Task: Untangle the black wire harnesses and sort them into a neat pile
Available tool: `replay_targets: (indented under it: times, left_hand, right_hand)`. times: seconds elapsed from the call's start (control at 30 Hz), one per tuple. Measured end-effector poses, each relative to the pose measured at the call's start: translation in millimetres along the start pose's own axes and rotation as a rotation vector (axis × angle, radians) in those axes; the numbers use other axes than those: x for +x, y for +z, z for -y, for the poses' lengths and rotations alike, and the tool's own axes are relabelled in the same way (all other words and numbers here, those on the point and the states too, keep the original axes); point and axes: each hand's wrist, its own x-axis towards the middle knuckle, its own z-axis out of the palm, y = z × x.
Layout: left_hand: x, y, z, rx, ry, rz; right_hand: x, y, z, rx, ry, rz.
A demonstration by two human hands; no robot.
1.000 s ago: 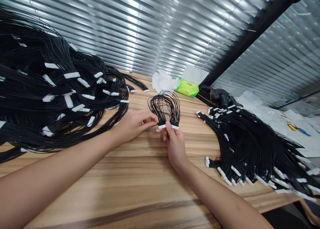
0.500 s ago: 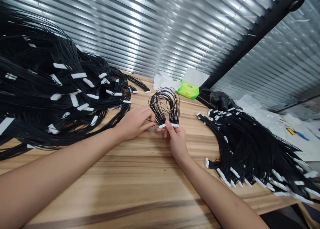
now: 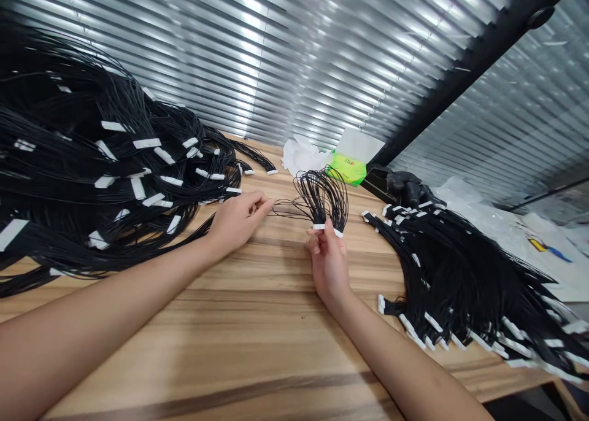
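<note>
My right hand (image 3: 328, 264) pinches a white multi-pin connector (image 3: 324, 229) between thumb and fingers. A looped bunch of thin black wires (image 3: 322, 194) rises from that connector. My left hand (image 3: 235, 221) is to its left, with its fingertips at the ends of a few wires stretched sideways from the bunch. The exact grip there is small and hard to see. A large heap of black wire harnesses with white connectors (image 3: 92, 163) lies just beyond my left hand and forearm.
A second harness heap (image 3: 464, 286) lies to the right on the wooden table (image 3: 257, 323). Crumpled tissue (image 3: 301, 155), a green tissue packet (image 3: 347, 169) and a black glove (image 3: 405, 185) lie at the far edge, before metal blinds (image 3: 257, 59).
The looped wire bunch and my right hand have shifted right, and the loop now leans rightward. My left hand has drawn apart from the bunch, with a few thin wires stretched out towards it.
</note>
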Motion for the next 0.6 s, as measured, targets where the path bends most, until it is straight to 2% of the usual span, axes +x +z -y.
replay_targets:
  times: [0.1, 0.27, 0.5, 0.6]
  left_hand:
    - [-0.7, 1.7, -0.2, -0.010, -0.101, 0.069]
    - [-0.4, 1.2, -0.6, 0.080, -0.058, 0.171]
    - [-0.2, -0.2, -0.7, 0.058, -0.069, 0.180]
    - [0.0, 0.6, 1.4, 0.068, -0.005, 0.127]
  right_hand:
    - [-2.9, 0.9, -1.2, 0.021, 0.018, 0.039]
    - [-8.4, 4.0, -2.0, 0.008, 0.008, 0.136]
    - [-12.2, 4.8, -0.8, -0.049, 0.001, 0.168]
    - [-15.8, 3.9, -0.5, -0.097, 0.008, 0.198]
